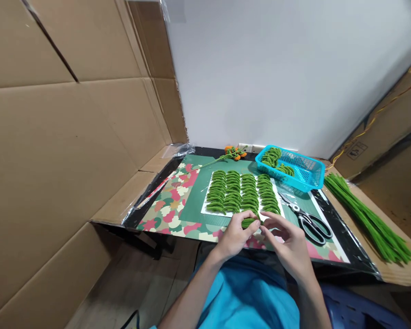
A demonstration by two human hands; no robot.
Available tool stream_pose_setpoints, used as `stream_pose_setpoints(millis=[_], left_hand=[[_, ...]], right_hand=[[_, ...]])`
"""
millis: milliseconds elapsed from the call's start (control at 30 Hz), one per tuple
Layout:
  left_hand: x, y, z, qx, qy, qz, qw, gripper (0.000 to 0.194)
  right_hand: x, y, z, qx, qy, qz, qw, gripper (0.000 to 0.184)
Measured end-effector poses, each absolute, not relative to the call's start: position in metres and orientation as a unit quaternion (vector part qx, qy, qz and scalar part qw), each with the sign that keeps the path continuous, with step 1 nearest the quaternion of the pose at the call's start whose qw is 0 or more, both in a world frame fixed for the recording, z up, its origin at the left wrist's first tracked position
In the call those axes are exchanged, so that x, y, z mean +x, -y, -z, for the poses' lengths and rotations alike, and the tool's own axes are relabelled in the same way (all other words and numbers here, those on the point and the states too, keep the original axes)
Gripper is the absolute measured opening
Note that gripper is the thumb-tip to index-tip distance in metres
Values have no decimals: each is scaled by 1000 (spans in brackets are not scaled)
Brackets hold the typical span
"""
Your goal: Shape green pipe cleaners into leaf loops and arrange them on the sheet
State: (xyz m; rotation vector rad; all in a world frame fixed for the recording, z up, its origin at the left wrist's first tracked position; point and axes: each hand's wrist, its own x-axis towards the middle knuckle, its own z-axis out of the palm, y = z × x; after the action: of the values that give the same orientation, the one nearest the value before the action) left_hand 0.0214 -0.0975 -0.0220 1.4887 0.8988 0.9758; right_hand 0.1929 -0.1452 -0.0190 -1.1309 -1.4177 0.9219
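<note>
My left hand (235, 235) and my right hand (287, 242) meet at the near edge of the table, fingers pinched on a small green pipe-cleaner leaf (250, 222) held between them. Just beyond the hands lies a white sheet (205, 206) covered with several rows of finished green leaves (241, 192). The leaf in my fingers hovers by the sheet's near edge.
Black-handled scissors (308, 221) lie right of the hands. A blue basket (306, 176) holds more green leaves. A bundle of straight green pipe cleaners (366, 217) lies at the far right. An orange flower sprig (231, 154) rests at the back. Cardboard walls stand left.
</note>
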Motion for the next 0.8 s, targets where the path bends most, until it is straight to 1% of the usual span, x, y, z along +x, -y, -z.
stream_pose_setpoints(millis=[67,133,233,367,500,600,800], left_hand=[[22,99,22,614,-388,-408,553,29],[23,101,24,608,-394,-413,552,26],[25,103,27,628,-406,-433,503,22],[25,104,28,653,-415,-437,458,20],[23,102,26,657,-412,-438,455,24],[22,100,26,665,-410,-433,449,23],[22,100,27,664,-413,-422,458,23]], right_hand=[[189,143,22,-472,562,-406,545,36],[186,142,25,-471,548,-408,558,34],[183,141,27,-470,534,-406,574,32],[183,139,30,-453,553,-418,560,29],[186,140,32,-440,583,-400,554,30],[188,140,32,-446,604,-381,540,30],[187,137,32,-451,594,-394,537,34]])
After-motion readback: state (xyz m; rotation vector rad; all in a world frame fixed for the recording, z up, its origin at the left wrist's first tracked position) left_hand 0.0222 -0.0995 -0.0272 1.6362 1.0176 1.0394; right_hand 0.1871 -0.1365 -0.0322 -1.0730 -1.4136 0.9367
